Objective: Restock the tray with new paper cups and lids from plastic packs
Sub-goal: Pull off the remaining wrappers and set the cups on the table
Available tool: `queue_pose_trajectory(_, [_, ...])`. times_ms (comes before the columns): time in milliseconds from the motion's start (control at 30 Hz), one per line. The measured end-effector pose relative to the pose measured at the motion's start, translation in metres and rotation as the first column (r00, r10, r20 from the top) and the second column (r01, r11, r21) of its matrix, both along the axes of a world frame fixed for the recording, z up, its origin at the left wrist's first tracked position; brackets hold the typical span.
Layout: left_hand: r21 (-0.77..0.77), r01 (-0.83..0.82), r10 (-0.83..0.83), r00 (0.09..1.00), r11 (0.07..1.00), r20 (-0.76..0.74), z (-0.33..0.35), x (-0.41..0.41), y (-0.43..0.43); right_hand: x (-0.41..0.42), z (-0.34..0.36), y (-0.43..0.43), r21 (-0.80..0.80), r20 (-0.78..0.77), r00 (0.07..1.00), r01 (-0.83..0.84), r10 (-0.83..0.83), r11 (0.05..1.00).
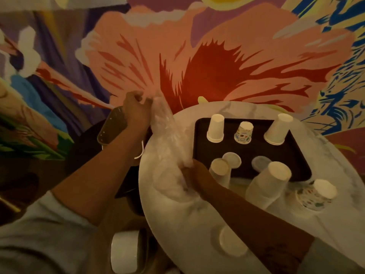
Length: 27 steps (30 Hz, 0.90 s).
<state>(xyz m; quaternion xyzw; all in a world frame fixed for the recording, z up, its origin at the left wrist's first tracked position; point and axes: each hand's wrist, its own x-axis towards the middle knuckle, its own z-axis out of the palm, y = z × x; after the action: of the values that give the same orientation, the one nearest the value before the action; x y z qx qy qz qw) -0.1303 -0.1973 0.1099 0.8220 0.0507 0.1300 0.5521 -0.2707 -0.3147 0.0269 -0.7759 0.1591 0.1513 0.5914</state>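
A long clear plastic pack (pixel 167 135) stretches between my hands over the left side of the round white table (pixel 177 224). My left hand (pixel 136 107) grips its far, twisted end; my right hand (pixel 194 173) holds its near end by the tray's corner. On the dark tray (pixel 296 155) stand upside-down cups: a white stack (pixel 215 127), a patterned cup (pixel 244 132) and another white stack (pixel 278 129), with two lids (pixel 234 159) (pixel 260 162) lying flat. In front lean a wrapped cup stack (pixel 220 171), a taller white stack (pixel 268 184) and a patterned stack (pixel 316 194).
A colourful flower mural covers the floor or wall behind the table. A dark stool or bin with a clear container (pixel 111 127) sits left of the table. A white lid (pixel 231 244) lies on the table's near side. A white cylinder (pixel 124 252) is below the table edge.
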Motion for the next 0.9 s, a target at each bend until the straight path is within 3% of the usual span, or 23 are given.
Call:
queue_pose_trajectory(67, [0.179,-0.022,0.006,0.996,0.984,0.089,-0.019,0.01,0.003,0.022,-0.005,0.009,0.131,-0.129,0.981,0.161,-0.144,0.978])
queue_pose_trajectory(167, [0.452,0.239,-0.34,0.927,0.859,0.156,-0.059,0.003,0.005,0.049,-0.018,0.019,0.049,-0.188,0.968,0.181,-0.169,0.982])
queue_pose_trajectory(233, [0.587,0.442,-0.572,0.819,0.678,0.043,-0.092,0.001,0.008,0.063,-0.03,0.027,-0.039,-0.182,0.972,0.144,-0.149,0.989])
queue_pose_trajectory(300, [0.666,0.545,-0.662,0.743,0.51,-0.101,-0.125,0.012,0.01,0.075,-0.048,0.035,-0.157,-0.179,0.975,0.101,-0.129,0.982])
queue_pose_trajectory(433, [0.643,0.737,-0.612,0.612,0.211,-0.501,-0.172,0.045,0.008,0.081,-0.081,0.049,-0.372,-0.171,0.983,-0.005,-0.063,0.928])
queue_pose_trajectory(500, [0.627,0.771,-0.571,0.565,0.109,-0.596,-0.187,0.054,0.003,0.076,-0.091,0.055,-0.473,-0.056,0.997,0.024,-0.058,0.881])
queue_pose_trajectory(600, [0.635,0.772,-0.54,0.553,0.043,-0.635,-0.207,0.061,-0.002,0.069,-0.099,0.057,-0.727,0.063,0.996,0.0,0.067,0.687])
queue_pose_trajectory(700, [0.655,0.755,-0.524,0.551,-0.017,-0.649,-0.22,0.064,-0.002,0.057,-0.111,0.054,-0.853,-0.058,0.939,-0.223,0.339,0.472])
queue_pose_trajectory(833, [0.639,0.769,-0.522,0.558,0.031,-0.645,-0.228,0.072,-0.005,0.037,-0.13,0.054,-0.843,-0.188,0.84,-0.404,0.51,0.355])
queue_pose_trajectory(900, [0.65,0.76,-0.525,0.566,0.031,-0.636,-0.23,0.074,-0.005,0.029,-0.129,0.053,-0.825,-0.216,0.835,-0.433,0.506,0.364])
